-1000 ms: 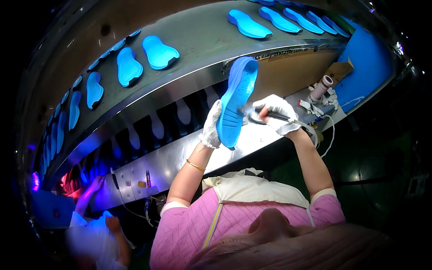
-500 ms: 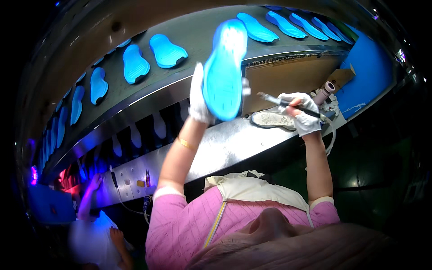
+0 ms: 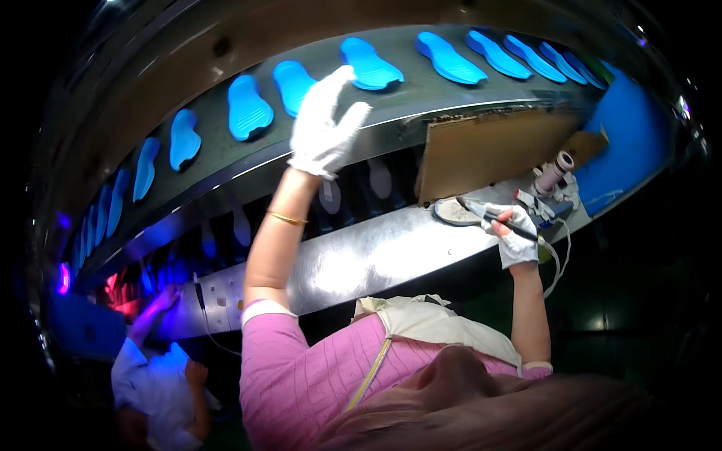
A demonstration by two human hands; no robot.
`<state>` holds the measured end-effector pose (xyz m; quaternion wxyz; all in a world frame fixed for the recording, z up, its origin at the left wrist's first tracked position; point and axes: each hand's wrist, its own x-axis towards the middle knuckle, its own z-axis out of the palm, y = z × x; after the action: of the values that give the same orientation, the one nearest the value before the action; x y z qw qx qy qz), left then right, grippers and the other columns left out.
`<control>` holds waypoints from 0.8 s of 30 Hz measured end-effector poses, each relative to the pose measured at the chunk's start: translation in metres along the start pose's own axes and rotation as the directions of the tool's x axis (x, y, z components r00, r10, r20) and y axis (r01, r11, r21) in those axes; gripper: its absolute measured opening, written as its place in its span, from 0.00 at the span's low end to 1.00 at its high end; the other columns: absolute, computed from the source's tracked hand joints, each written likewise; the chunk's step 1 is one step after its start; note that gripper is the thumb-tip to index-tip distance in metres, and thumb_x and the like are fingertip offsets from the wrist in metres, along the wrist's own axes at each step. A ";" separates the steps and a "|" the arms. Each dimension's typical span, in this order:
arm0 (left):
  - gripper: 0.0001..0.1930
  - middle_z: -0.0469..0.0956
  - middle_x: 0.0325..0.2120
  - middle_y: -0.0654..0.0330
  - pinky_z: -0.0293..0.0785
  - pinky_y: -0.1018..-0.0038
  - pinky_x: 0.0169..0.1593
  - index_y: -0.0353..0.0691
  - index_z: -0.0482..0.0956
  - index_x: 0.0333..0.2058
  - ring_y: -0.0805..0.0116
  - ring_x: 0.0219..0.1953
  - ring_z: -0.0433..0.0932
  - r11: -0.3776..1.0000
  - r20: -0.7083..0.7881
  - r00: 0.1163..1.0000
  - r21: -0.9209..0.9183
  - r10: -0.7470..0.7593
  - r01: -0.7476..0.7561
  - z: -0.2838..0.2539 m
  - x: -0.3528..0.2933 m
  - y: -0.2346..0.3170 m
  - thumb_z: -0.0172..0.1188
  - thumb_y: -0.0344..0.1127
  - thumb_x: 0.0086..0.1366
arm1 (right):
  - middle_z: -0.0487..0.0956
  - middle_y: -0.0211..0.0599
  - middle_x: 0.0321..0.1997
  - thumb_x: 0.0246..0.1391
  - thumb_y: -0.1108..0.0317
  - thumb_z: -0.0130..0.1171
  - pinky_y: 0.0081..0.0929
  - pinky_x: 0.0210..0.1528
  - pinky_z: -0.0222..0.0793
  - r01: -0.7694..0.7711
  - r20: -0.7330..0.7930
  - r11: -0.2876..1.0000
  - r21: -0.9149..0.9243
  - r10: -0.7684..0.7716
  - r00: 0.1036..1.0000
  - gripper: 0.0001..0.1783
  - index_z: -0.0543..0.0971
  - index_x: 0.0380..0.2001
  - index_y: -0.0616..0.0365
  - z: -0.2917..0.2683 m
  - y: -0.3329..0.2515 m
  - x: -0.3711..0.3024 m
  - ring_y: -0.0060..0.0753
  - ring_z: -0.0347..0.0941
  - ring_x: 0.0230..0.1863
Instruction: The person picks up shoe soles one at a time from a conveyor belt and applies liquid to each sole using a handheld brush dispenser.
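Observation:
My left hand (image 3: 325, 129) wears a white glove and is held over the near edge of a conveyor belt, fingers spread and nothing in them. Just beyond its fingertips lies a bright blue shoe sole (image 3: 372, 64) on the belt. Another blue sole (image 3: 292, 84) is partly covered by that hand. In my right hand (image 3: 515, 234), gloved with bare fingertips showing, is a slim dark-handled brush (image 3: 519, 228) with a pale tube or cord at its rear end. The brush tip is above a whitish sole-shaped piece (image 3: 456, 212) on the metal bench.
More blue soles line the dark belt (image 3: 214, 154) on both sides. Below it runs a shiny metal bench (image 3: 361, 254). A cardboard sheet (image 3: 489, 150) stands upright behind the bench. A pink cylinder (image 3: 555, 171) stands at right among white scraps. Another person (image 3: 162, 376) works at lower left.
My left hand has let go of the blue sole, which now lies on the belt, and has opened. My right hand keeps its brush close to the whitish piece. The view has shifted slightly.

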<state>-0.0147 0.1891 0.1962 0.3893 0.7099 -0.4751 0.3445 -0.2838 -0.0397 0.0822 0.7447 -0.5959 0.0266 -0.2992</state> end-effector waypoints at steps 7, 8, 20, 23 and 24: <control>0.27 0.71 0.50 0.47 0.61 0.63 0.58 0.41 0.75 0.49 0.49 0.53 0.68 0.903 0.436 0.845 0.414 -0.309 0.117 -0.016 0.003 -0.068 0.56 0.54 0.57 | 0.79 0.40 0.34 0.45 0.80 0.60 0.20 0.38 0.73 -0.156 0.129 0.988 0.024 0.151 0.980 0.08 0.76 0.31 0.62 0.026 0.032 0.041 0.27 0.76 0.34; 0.24 0.71 0.50 0.46 0.62 0.64 0.57 0.40 0.73 0.50 0.49 0.53 0.68 0.880 0.458 0.817 0.460 -0.352 0.121 -0.029 -0.004 -0.079 0.56 0.48 0.59 | 0.79 0.42 0.37 0.43 0.80 0.63 0.23 0.40 0.74 -0.045 0.137 0.986 -0.159 0.067 0.988 0.08 0.77 0.30 0.62 0.035 0.032 0.045 0.27 0.77 0.36; 0.19 0.71 0.49 0.50 0.62 0.69 0.57 0.42 0.72 0.51 0.53 0.51 0.69 0.669 0.243 0.844 0.723 -0.477 0.171 -0.064 -0.053 -0.191 0.54 0.36 0.61 | 0.79 0.40 0.36 0.39 0.81 0.63 0.24 0.37 0.72 -0.137 -0.010 0.989 0.060 0.138 0.990 0.10 0.76 0.29 0.62 0.003 0.025 0.027 0.29 0.76 0.34; 0.17 0.75 0.45 0.50 0.64 0.69 0.55 0.43 0.75 0.48 0.55 0.48 0.71 0.696 0.283 0.958 0.679 0.046 -0.234 -0.075 -0.057 -0.185 0.54 0.39 0.61 | 0.79 0.34 0.34 0.34 0.68 0.70 0.28 0.43 0.69 -0.027 0.083 0.977 -0.212 0.045 0.996 0.15 0.78 0.29 0.56 0.009 0.026 0.041 0.30 0.74 0.40; 0.17 0.75 0.44 0.50 0.65 0.69 0.54 0.41 0.76 0.46 0.56 0.47 0.72 0.839 0.197 0.979 0.540 -0.046 -0.069 -0.074 -0.056 -0.166 0.54 0.40 0.61 | 0.79 0.35 0.33 0.35 0.66 0.69 0.28 0.43 0.69 0.081 0.106 0.967 -0.243 -0.057 0.993 0.14 0.79 0.29 0.56 0.008 0.046 0.049 0.32 0.74 0.39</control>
<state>0.1153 0.3173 0.1442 0.1197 0.8195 -0.3991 0.3936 -0.2218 -0.0509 0.0586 0.6543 -0.6986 0.0060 -0.2895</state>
